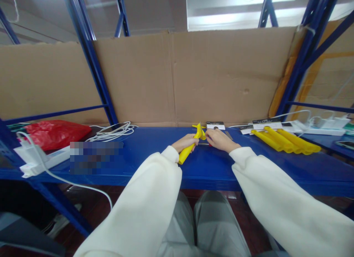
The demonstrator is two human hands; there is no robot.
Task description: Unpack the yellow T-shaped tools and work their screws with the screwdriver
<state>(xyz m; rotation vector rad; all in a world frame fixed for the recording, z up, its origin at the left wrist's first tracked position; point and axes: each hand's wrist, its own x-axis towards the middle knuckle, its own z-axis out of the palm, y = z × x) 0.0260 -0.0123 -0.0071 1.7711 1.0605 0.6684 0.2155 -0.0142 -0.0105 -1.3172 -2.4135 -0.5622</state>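
Note:
My left hand is wrapped around a yellow tube-shaped plastic piece, which slants across the middle of the blue table. At its upper end is a yellow head with parts sticking out. Close by on the right, my right hand has its fingers curled at the edge of this head. A little red and a thin metallic strip show under the right fingers, but I cannot make out what they grip. Farther right, several similar yellow tubes lie side by side.
Behind the blue table stands a cardboard panel between blue posts. A black-and-white card lies near the hands. At left are a red plastic bag, a coiled white cable and a power strip. White chargers sit at right.

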